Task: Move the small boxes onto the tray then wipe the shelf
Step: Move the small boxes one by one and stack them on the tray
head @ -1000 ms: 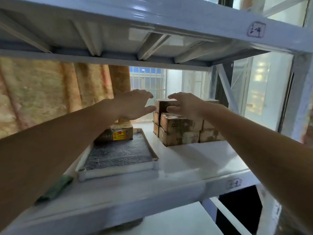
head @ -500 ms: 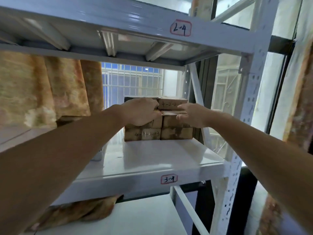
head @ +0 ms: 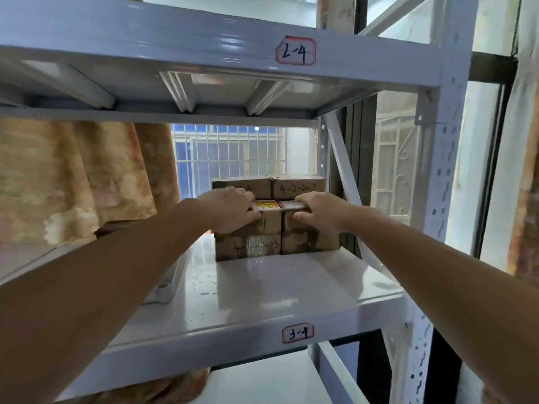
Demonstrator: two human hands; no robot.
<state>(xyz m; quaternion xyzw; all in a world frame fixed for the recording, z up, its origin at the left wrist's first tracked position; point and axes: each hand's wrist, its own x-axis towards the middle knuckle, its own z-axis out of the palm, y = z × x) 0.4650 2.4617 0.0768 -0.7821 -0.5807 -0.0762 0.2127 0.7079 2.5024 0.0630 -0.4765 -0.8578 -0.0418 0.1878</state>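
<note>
Several small cardboard boxes stand stacked at the back right of the white shelf (head: 262, 290). My left hand (head: 230, 209) grips the left front box of the upper row (head: 269, 221), fingers curled over its top edge. My right hand (head: 320, 211) grips the right front box of that row (head: 291, 224) the same way. Two more boxes (head: 297, 186) sit higher behind them, and the bottom row (head: 248, 247) rests on the shelf. Only a corner of the white tray (head: 163, 290) shows, mostly hidden behind my left forearm.
The upper shelf beam (head: 296, 51) labelled 2-4 hangs low overhead. A white upright post (head: 437, 199) and a diagonal brace (head: 341, 170) close the right side. A brownish curtain (head: 73, 176) hangs at the left, a barred window (head: 227, 153) behind.
Both hands have come from hovering in front of the stack to gripping the top edges of the two front upper boxes. The view has swung right, so the tray has slid out of sight.
</note>
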